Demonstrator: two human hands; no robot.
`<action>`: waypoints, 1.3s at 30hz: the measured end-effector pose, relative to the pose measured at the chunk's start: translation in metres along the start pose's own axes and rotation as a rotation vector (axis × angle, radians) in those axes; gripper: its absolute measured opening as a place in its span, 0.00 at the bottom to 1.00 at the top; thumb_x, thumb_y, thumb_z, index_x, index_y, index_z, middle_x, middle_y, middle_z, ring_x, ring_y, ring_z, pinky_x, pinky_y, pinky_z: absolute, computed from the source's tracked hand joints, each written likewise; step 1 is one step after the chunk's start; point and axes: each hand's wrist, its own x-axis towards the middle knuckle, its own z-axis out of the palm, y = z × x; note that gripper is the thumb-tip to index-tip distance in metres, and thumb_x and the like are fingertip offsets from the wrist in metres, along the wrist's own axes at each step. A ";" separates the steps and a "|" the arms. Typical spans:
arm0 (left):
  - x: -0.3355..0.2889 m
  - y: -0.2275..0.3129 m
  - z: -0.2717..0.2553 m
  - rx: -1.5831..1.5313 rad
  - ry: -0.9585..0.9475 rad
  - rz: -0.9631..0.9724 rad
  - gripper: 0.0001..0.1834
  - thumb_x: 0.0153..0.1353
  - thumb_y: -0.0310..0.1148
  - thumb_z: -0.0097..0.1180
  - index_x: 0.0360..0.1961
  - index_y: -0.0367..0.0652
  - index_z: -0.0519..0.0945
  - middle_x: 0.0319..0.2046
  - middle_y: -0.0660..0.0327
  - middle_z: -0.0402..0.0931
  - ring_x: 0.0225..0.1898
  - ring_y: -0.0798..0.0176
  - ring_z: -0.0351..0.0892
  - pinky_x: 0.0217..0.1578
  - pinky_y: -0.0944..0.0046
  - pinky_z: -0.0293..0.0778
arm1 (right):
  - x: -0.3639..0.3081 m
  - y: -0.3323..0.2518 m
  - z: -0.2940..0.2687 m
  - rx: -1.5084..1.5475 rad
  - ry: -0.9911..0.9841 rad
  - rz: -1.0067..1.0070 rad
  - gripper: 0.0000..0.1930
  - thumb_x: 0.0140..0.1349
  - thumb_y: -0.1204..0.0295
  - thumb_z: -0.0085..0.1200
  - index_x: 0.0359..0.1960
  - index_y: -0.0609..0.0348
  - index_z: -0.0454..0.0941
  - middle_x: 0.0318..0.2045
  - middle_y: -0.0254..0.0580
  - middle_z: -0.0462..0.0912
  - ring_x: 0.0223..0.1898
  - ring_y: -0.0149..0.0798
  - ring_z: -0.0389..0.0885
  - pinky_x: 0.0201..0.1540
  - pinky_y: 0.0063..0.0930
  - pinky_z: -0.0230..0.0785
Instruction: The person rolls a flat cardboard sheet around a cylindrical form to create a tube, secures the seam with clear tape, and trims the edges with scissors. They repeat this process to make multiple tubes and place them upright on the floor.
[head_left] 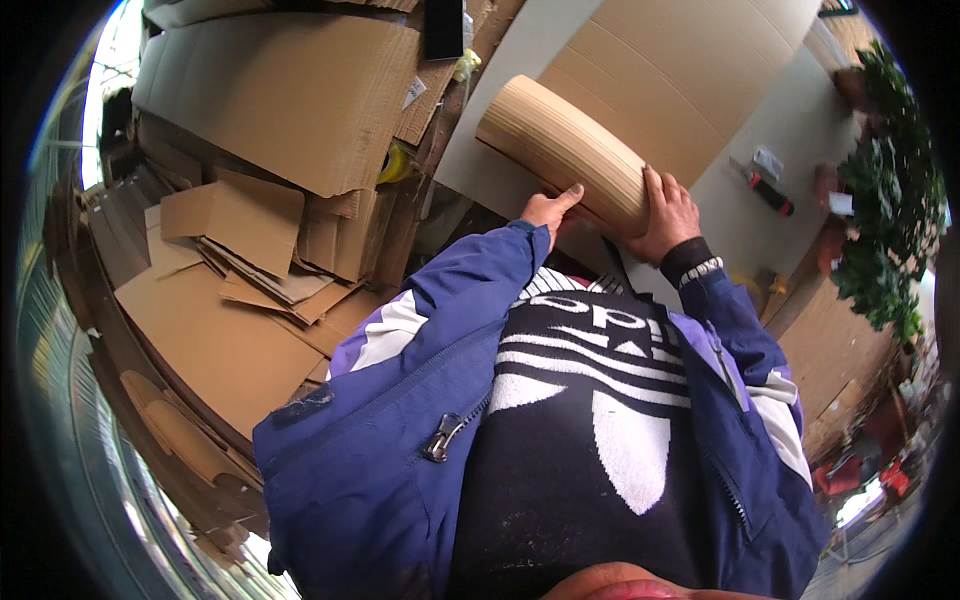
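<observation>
Gripped at near end between left hand (548, 210) and right hand (668, 215): thick stack of cardboard sheets (565, 150), jutting outward over grey table (800, 130); sheets judged liable to fan or slide, far end unsupported.

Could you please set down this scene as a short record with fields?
Setting: cardboard workshop, seen from a head camera
Left hand: thumb and palm on the near end of the cardboard stack
Right hand: fingers over the stack's right end
Stack: many flat sheets held together, resting on a grey table
On table: large cardboard sheet; red-handled cutter
Left side: loose cardboard pieces piled up
Right side: green plant
Clothing: blue jacket, open over a black shirt
</observation>
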 end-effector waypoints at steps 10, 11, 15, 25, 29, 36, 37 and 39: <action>0.079 0.042 -0.094 0.120 0.226 0.602 0.50 0.44 0.43 0.81 0.68 0.50 0.67 0.62 0.56 0.66 0.60 0.57 0.70 0.57 0.56 0.73 | 0.036 0.041 -0.001 0.139 -0.280 0.004 0.70 0.27 0.59 0.80 0.75 0.58 0.48 0.69 0.64 0.60 0.69 0.63 0.60 0.72 0.49 0.58; 0.080 0.047 -0.101 0.208 0.263 0.653 0.49 0.42 0.46 0.82 0.66 0.50 0.69 0.63 0.55 0.64 0.58 0.55 0.72 0.55 0.57 0.76 | 0.038 0.044 -0.002 0.152 -0.311 -0.001 0.71 0.27 0.60 0.81 0.76 0.58 0.46 0.69 0.64 0.58 0.70 0.62 0.59 0.72 0.49 0.56; 0.085 0.067 -0.114 0.293 0.082 0.716 0.24 0.47 0.41 0.79 0.44 0.46 0.83 0.50 0.61 0.76 0.49 0.59 0.77 0.50 0.59 0.76 | 0.046 0.056 -0.004 0.145 -0.391 -0.029 0.72 0.27 0.60 0.81 0.76 0.59 0.43 0.70 0.62 0.57 0.71 0.61 0.57 0.74 0.48 0.54; 0.066 0.111 -0.106 0.661 -0.023 0.760 0.18 0.59 0.42 0.70 0.42 0.42 0.80 0.42 0.61 0.81 0.49 0.62 0.77 0.54 0.61 0.71 | 0.056 0.064 -0.011 0.238 -0.453 0.016 0.72 0.24 0.62 0.81 0.75 0.59 0.47 0.69 0.60 0.59 0.71 0.60 0.57 0.73 0.47 0.56; 0.070 0.131 -0.090 0.333 -0.125 0.533 0.22 0.68 0.49 0.59 0.50 0.41 0.78 0.43 0.62 0.80 0.50 0.69 0.75 0.55 0.64 0.70 | 0.047 0.052 -0.012 0.212 -0.404 0.032 0.70 0.23 0.63 0.80 0.74 0.61 0.50 0.68 0.60 0.60 0.69 0.61 0.59 0.72 0.49 0.57; 0.152 0.176 -0.077 0.757 -0.220 0.636 0.14 0.67 0.21 0.53 0.52 0.38 0.81 0.50 0.59 0.79 0.52 0.64 0.80 0.57 0.66 0.73 | 0.045 0.039 -0.018 0.262 -0.284 0.001 0.65 0.22 0.62 0.78 0.71 0.59 0.57 0.65 0.58 0.65 0.65 0.63 0.64 0.70 0.50 0.60; 0.157 0.182 -0.072 0.845 -0.265 0.589 0.14 0.66 0.19 0.53 0.50 0.38 0.83 0.50 0.59 0.80 0.52 0.64 0.80 0.57 0.66 0.74 | 0.044 0.037 -0.020 0.268 -0.266 -0.014 0.65 0.22 0.61 0.78 0.71 0.59 0.57 0.65 0.58 0.65 0.65 0.63 0.64 0.69 0.50 0.60; 0.168 0.208 -0.068 0.849 -0.301 0.354 0.17 0.62 0.15 0.50 0.45 0.40 0.86 0.44 0.59 0.84 0.46 0.65 0.83 0.53 0.66 0.77 | 0.042 0.033 -0.022 0.263 -0.246 0.005 0.64 0.23 0.61 0.78 0.70 0.58 0.58 0.64 0.58 0.66 0.64 0.63 0.65 0.68 0.50 0.61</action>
